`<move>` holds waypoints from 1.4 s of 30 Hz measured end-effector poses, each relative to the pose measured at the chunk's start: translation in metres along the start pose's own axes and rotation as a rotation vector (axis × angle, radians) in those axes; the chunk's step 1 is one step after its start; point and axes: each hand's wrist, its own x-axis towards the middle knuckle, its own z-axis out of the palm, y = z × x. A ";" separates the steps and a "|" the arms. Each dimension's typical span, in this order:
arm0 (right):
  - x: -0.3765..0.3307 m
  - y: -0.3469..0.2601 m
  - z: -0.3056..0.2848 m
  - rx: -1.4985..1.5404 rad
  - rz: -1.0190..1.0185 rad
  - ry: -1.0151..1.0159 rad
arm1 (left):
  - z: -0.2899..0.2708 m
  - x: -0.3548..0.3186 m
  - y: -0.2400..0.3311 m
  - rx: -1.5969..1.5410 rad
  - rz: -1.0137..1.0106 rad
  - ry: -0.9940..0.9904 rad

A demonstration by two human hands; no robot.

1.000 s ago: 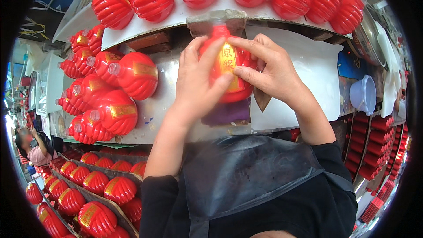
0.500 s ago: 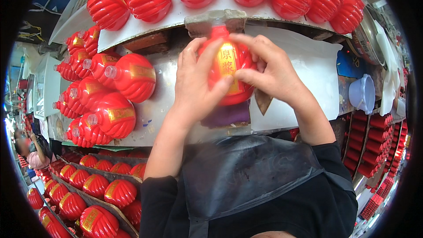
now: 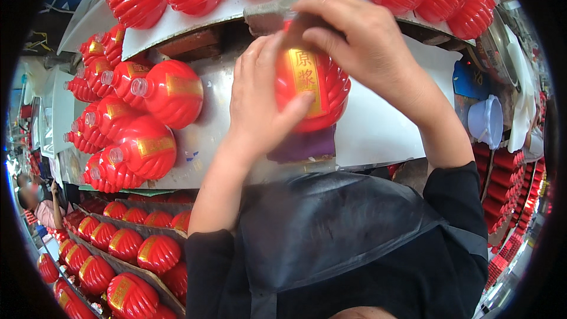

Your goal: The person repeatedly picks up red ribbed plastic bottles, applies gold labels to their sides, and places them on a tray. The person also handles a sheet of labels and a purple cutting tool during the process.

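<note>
A glossy red ribbed bottle (image 3: pixel 331 106) with a gold label (image 3: pixel 308 80) lies before me, its neck away from me. My left hand (image 3: pixel 257 91) wraps its left side, thumb on the label's lower part. Over the neck and shoulder curls my right hand (image 3: pixel 360 38), index finger near the neck and thumb bent beneath. The right hand and its shadow hide the label's top and most of the neck. Under the bottle's near end shows a purple cloth (image 3: pixel 304 151). A grey block (image 3: pixel 263 19) sits by the neck.
Several labelled red bottles (image 3: pixel 174 94) lie at the left; more stand on a white raised shelf (image 3: pixel 139 44) at the back. White paper (image 3: pixel 384 133) covers the bench's right part. A pale blue bucket (image 3: pixel 485 123) is at the right edge. Racks of red bottles (image 3: pixel 127 245) fill the lower left.
My right hand has slid up and away from the label's middle to the bottle's neck, its thumb off the label. My left hand stays on the bottle. The view has shifted slightly.
</note>
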 end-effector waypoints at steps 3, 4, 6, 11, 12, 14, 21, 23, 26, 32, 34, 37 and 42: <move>-0.014 0.000 -0.004 -0.047 -0.251 0.048 | 0.000 -0.005 -0.003 -0.098 -0.048 0.027; -0.026 -0.007 -0.003 -0.072 -0.315 0.044 | 0.002 -0.004 -0.005 -0.180 -0.072 0.047; -0.053 -0.025 0.005 0.012 -0.422 0.053 | 0.005 -0.005 -0.007 -0.314 -0.109 0.101; -0.086 -0.044 0.012 0.079 -0.452 -0.006 | 0.012 -0.008 -0.007 -0.298 -0.095 0.147; -0.085 -0.040 0.010 0.131 -0.369 0.030 | 0.012 -0.008 -0.007 -0.301 -0.098 0.155; -0.083 -0.032 0.008 0.159 -0.200 0.215 | 0.013 -0.009 -0.005 -0.353 -0.123 0.159; -0.103 -0.045 0.015 0.004 -0.403 0.109 | 0.015 -0.013 -0.005 -0.399 -0.172 0.171; -0.103 -0.049 0.015 0.043 -0.344 0.115 | 0.016 -0.014 -0.005 -0.455 -0.190 0.178; -0.094 -0.047 0.010 0.078 -0.196 0.239 | 0.018 -0.013 -0.002 -0.641 -0.246 0.196; -0.076 -0.061 0.026 0.115 -0.331 0.100 | 0.010 -0.012 0.007 -0.885 -0.355 0.177; -0.069 -0.060 0.025 0.172 -0.270 0.091 | 0.009 -0.011 0.008 -0.991 -0.378 0.177; -0.040 -0.039 0.016 0.088 -0.066 0.076 | 0.008 -0.008 0.006 -1.016 -0.372 0.188; 0.004 -0.012 -0.006 0.132 0.061 0.006 | 0.005 -0.006 0.003 -1.067 -0.393 0.196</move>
